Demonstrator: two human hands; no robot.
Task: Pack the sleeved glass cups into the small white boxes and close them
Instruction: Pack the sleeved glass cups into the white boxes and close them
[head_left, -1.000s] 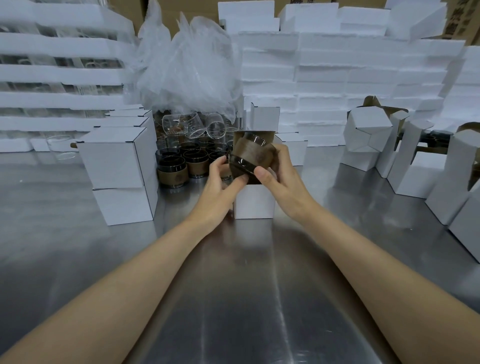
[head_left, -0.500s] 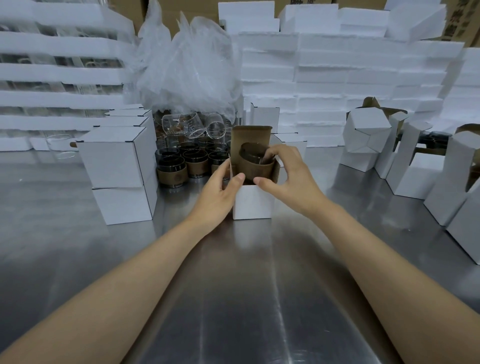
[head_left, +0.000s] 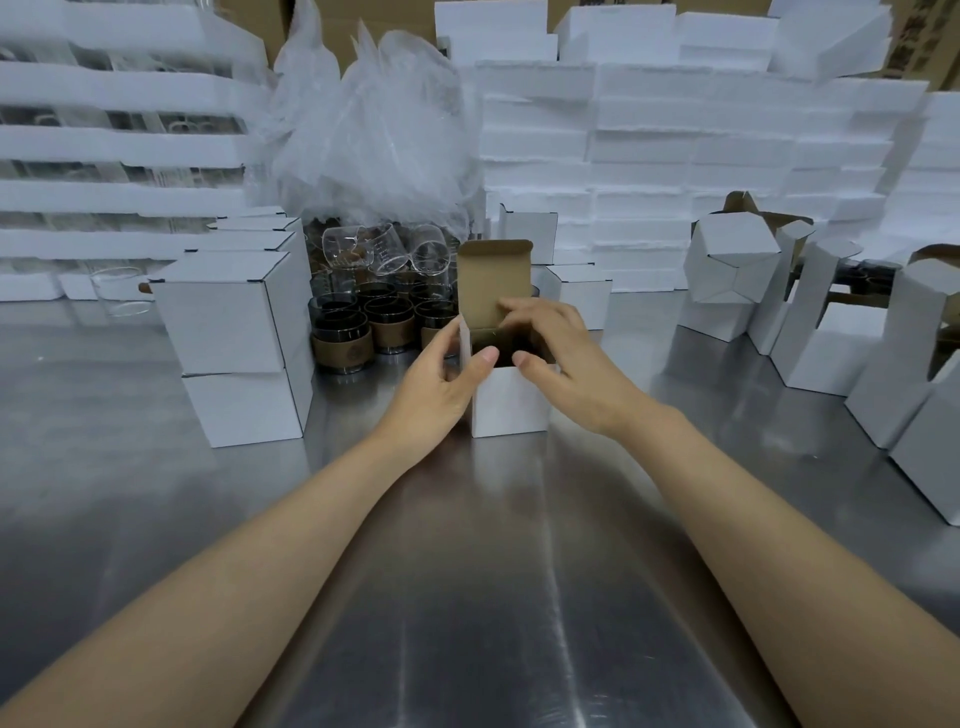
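Cup sits down inside the small white box, only a dark shape showing in the opening. That box stands on the steel table with its brown-lined lid upright at the back. Both forearms stretch forward over the table. The left hand presses the box's left side, thumb on the front rim, fingers curled behind the side flap. The right hand arches over the opening, fingers loosely spread, gripping nothing. More sleeved cups cluster behind, beside closed boxes.
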